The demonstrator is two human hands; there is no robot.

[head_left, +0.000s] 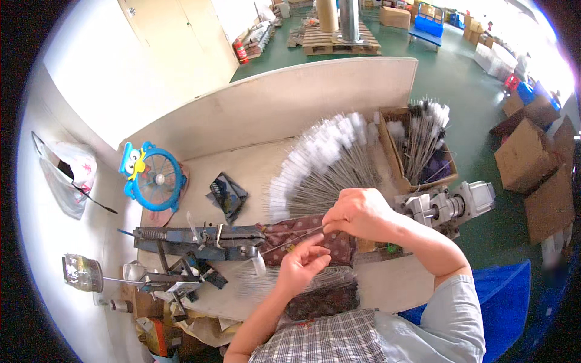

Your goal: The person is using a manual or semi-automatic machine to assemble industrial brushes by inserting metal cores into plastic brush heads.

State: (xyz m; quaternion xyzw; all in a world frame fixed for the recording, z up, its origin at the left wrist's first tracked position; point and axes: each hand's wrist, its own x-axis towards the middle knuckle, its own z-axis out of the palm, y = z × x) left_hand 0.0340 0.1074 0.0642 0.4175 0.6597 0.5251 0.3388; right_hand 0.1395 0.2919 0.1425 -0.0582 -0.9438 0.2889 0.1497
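My right hand (360, 213) is closed in a pinch on a thin metal wire (292, 241), which slants down to the left. Just below the wire, my left hand (304, 263) has its fingers apart and seems to hold nothing; whether a fingertip touches the wire I cannot tell. Under both hands lies a dark red dotted cloth (345, 247). A small white piece (259, 264) sits near the wire's lower left end, beside the metal bench machine (239, 236). Beyond my hands, many white-bristled wire brushes (327, 154) fan out over the table.
A cardboard box (393, 148) of more brushes stands at the back right, near a motorised clamp (460, 202). Loose wires (260, 283) lie in front. A blue toy-shaped fan (156, 178) and a black packet (227, 196) are on the left. A low panel (290, 100) borders the table's back.
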